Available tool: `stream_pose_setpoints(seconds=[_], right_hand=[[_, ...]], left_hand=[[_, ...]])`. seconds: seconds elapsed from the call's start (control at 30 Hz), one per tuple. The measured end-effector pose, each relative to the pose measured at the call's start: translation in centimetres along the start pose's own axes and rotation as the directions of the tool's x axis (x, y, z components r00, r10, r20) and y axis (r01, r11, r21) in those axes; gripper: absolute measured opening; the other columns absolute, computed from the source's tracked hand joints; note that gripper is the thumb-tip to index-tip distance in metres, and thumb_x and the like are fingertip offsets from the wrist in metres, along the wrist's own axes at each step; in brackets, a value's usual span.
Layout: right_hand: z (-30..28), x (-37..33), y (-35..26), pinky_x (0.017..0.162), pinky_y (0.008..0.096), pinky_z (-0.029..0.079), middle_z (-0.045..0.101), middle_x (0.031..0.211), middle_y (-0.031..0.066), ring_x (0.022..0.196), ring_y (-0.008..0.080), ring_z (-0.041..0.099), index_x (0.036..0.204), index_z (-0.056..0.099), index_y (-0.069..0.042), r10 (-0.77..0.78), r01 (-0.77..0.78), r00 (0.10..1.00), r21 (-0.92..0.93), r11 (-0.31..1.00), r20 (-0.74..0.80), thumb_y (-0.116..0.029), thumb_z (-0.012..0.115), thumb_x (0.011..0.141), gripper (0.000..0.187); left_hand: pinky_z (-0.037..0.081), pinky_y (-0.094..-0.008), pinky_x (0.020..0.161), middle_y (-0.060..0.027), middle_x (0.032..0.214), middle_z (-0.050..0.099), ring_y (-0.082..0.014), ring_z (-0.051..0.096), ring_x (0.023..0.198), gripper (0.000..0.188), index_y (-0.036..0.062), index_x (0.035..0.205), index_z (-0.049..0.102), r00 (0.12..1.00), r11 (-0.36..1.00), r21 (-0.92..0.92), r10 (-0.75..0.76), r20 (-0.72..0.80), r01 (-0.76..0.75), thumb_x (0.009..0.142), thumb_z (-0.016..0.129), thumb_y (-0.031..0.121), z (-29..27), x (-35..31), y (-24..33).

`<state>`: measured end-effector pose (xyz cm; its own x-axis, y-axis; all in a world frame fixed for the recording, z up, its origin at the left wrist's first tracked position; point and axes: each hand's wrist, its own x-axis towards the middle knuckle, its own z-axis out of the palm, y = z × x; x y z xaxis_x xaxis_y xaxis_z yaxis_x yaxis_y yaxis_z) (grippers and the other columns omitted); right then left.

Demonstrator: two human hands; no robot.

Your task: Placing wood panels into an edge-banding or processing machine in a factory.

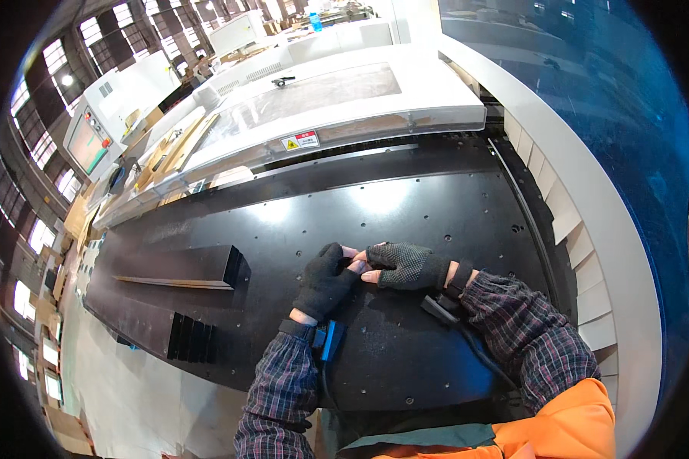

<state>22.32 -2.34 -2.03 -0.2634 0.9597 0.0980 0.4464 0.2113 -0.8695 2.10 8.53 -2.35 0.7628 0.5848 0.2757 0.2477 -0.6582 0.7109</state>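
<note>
1. at the near edge, plaid sleeves (279,390), with a blue wrist device (331,340) at the left cuff.
2. over the black worktop (390,344), left hand (320,283) and right hand (415,266) in dark gloves with bare fingertips, brought together at the tips with bent fingers; cannot tell the exact gap, nor anything small pinched inside.
3. left of the hands, well apart, on the worktop: near stack (191,338) of dark strips, layered at the end. probably stiff, heavy as a bundle, liable to slide apart; best gripped across both long edges.
4. just beyond: far stack (187,264), long and smooth-looking. perhaps slippery, with corners easily scuffed; best held mid-length for balance.
5. past the worktop: white machine cover (432,80) and control panel (89,149).
</note>
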Motion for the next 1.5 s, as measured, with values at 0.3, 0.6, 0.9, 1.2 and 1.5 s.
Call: stream_pose_setpoints(seconds=[0.3, 0.6, 0.9, 1.2, 1.5], right_hand=[[0.3, 0.5, 1.5, 0.100, 0.0489, 0.049, 0.064, 0.123, 0.0196, 0.118, 0.0361, 0.061, 0.137, 0.059, -0.014, -0.007, 0.006, 1.000, -0.063, 0.998, -0.019, -0.051, 0.058, 0.098, 0.054], [0.5, 0.6, 1.3, 0.101, 0.0478, 0.048, 0.065, 0.122, 0.0184, 0.120, 0.0343, 0.059, 0.137, 0.059, -0.013, -0.010, 0.010, 1.000, -0.055, 0.998, -0.013, -0.048, 0.059, 0.098, 0.052], [0.1, 0.3, 0.8, 0.103, 0.0464, 0.047, 0.064, 0.124, 0.0180, 0.120, 0.0337, 0.059, 0.137, 0.059, -0.009, -0.004, 0.005, 1.000, -0.013, 1.000, 0.004, -0.040, 0.061, 0.099, 0.049], [0.3, 0.2, 0.6, 0.101, 0.0455, 0.049, 0.065, 0.122, 0.0194, 0.116, 0.0341, 0.062, 0.136, 0.060, -0.009, 0.018, -0.019, 0.999, -0.029, 0.999, -0.034, -0.043, 0.063, 0.097, 0.052], [0.2, 0.1, 0.5, 0.101, 0.0463, 0.049, 0.065, 0.121, 0.0202, 0.118, 0.0348, 0.062, 0.135, 0.061, -0.012, 0.048, -0.050, 0.998, -0.048, 0.998, -0.039, -0.048, 0.062, 0.097, 0.052]], left_hand=[[0.055, -0.0358, 0.081, -0.0122, 0.100, 0.070, -0.0245, 0.070, 0.090, 0.022, 0.0049, 0.106, 0.068, 0.999, 0.998, -0.061, -0.035, -0.017, 0.034, 0.091, 0.073, 0.021, 0.0, -0.1, 0.2], [0.057, -0.0352, 0.086, -0.0115, 0.104, 0.069, -0.0204, 0.069, 0.095, 0.022, 0.0034, 0.110, 0.068, 1.000, 0.999, -0.030, -0.022, 0.009, 0.022, 0.094, 0.070, 0.019, -0.2, -0.2, 0.0], [0.056, -0.0356, 0.084, -0.0110, 0.101, 0.070, -0.0200, 0.069, 0.093, 0.019, 0.0032, 0.107, 0.068, 0.999, 0.998, -0.044, -0.040, 0.013, 0.041, 0.094, 0.069, 0.017, -0.3, -0.1, 0.9], [0.056, -0.0365, 0.082, -0.0101, 0.101, 0.070, -0.0210, 0.069, 0.092, 0.022, 0.0042, 0.109, 0.068, 1.000, 0.999, 0.046, 0.005, 0.005, -0.005, 0.095, 0.068, 0.021, -0.3, -0.1, 0.4], [0.057, -0.0365, 0.085, -0.0109, 0.102, 0.070, -0.0213, 0.069, 0.093, 0.022, 0.0040, 0.109, 0.068, 1.000, 1.000, 0.025, -0.010, 0.021, 0.010, 0.096, 0.068, 0.022, -0.3, 0.0, 0.2]])
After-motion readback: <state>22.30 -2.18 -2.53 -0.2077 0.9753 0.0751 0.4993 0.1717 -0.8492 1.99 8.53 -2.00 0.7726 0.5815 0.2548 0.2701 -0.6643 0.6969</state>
